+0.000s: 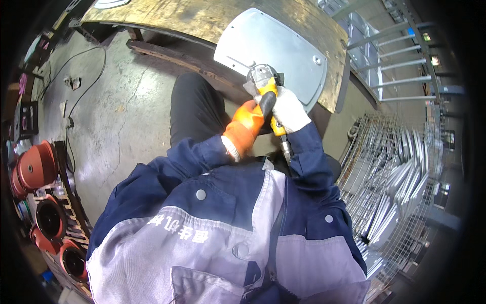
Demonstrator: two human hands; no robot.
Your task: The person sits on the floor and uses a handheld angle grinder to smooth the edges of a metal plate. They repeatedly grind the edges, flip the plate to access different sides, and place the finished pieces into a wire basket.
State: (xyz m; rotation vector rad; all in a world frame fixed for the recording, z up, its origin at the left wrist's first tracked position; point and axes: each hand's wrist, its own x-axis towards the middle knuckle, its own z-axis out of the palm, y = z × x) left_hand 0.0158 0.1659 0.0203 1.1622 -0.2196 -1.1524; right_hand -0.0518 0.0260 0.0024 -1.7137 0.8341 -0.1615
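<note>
A yellow angle grinder with a grey metal head is in both my hands, at the near edge of a light-grey metal plate. My left hand, in an orange glove, is closed around the grinder's left side. My right hand, in a whitish glove, wraps its body from the right. A metal coupling hangs from the grinder's rear end near my right sleeve. The plate has curved edges, small holes and a round fitting near its right corner. Whether the grinder's disc touches the plate is hidden.
The plate lies on a worn wooden table. At right stand a wire basket holding several metal pieces and a metal rack. Reddish round housings sit at left, near a dark cable on the concrete floor.
</note>
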